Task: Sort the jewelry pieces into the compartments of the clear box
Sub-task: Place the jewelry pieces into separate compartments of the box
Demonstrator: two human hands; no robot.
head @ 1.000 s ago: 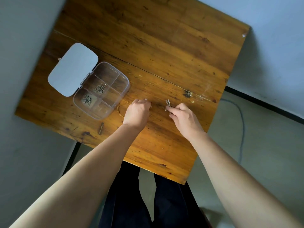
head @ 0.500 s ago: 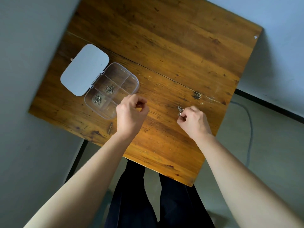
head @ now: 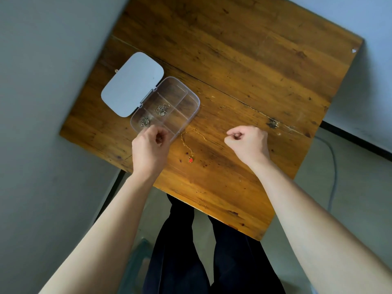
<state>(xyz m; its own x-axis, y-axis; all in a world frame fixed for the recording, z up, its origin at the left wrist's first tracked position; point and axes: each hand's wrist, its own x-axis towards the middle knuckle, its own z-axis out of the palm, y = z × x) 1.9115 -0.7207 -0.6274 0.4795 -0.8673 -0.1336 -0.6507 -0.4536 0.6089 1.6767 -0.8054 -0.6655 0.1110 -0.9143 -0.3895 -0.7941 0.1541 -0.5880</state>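
Note:
The clear box lies open on the wooden table, its grey lid folded back to the left. Silver pieces sit in two compartments: one cluster in the middle, another nearer the left. My left hand hovers over the box's near corner, fingers pinched on a small dark piece. A gold necklace with a red pendant lies on the table just right of that hand. My right hand is a closed fist further right, with a tiny silver piece barely showing at its fingertips.
The table is small, with its near edge running diagonally above my legs. Grey wall stands to the left, and a cable runs along the floor to the right. A dark knot marks the wood near my right hand.
My left hand lifted off the table and moved left to the box's near corner, uncovering the gold necklace. My right hand picked up the silver piece and closed into a fist.

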